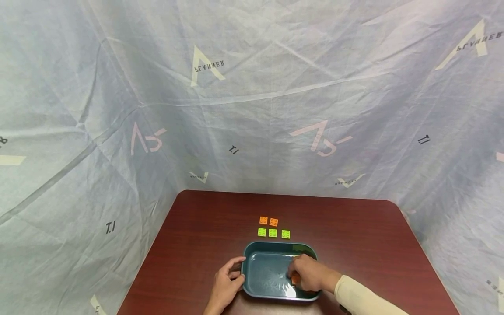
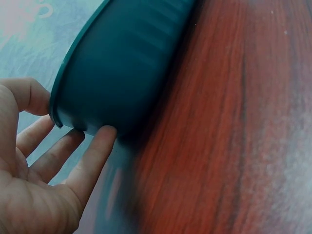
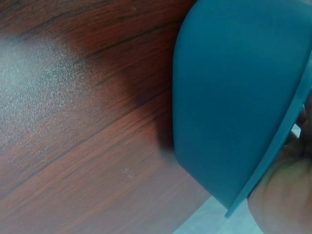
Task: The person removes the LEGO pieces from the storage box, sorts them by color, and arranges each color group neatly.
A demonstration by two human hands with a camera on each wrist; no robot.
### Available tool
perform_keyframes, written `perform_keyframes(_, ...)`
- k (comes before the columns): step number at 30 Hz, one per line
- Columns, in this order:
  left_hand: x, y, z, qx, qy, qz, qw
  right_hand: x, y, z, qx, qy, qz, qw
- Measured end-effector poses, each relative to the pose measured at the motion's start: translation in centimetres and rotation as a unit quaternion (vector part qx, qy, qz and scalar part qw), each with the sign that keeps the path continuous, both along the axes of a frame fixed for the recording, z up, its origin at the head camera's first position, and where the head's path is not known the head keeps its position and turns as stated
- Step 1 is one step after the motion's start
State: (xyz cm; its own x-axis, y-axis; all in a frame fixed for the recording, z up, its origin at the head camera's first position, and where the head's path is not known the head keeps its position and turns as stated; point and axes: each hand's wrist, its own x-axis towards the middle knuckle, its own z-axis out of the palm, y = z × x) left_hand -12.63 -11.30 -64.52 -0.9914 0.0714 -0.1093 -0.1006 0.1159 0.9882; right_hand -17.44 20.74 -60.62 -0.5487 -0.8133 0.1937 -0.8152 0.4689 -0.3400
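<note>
A dark teal rectangular tray (image 1: 267, 299) stands near the front of the table. My left hand (image 1: 226, 282) is at its left end, thumb and fingertips against the rim and outer wall; the left wrist view shows extended fingers (image 2: 95, 156) touching the wall. My right hand (image 1: 309, 273) reaches over the tray's right side with curled fingers, pinching an orange toy brick (image 1: 295, 279) low inside it. The hand partly covers that brick. In the right wrist view, the tray wall (image 3: 234, 97) hides most of the hand.
Beyond the tray lie two orange bricks (image 1: 263, 220) and, nearer, a row of three lime green bricks (image 1: 273, 233). A yellow-green patch (image 1: 297, 256) shows in the tray behind my right hand. Pale printed sheeting (image 1: 271, 144) hangs behind the reddish-brown wooden table (image 1: 354, 232).
</note>
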Motion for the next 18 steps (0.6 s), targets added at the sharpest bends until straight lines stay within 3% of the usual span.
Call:
perform_keyframes(12,0.0,0.1,-0.1,-0.008,0.009,-0.001,0.9999,-0.2,0.2,1.1,0.001,-0.063,-0.039,0.9973)
perform_keyframes(18,0.0,0.0,0.0,-0.001,0.010,0.001,1.0000,-0.4,0.2,2.4,0.004,-0.073,-0.057,0.9957)
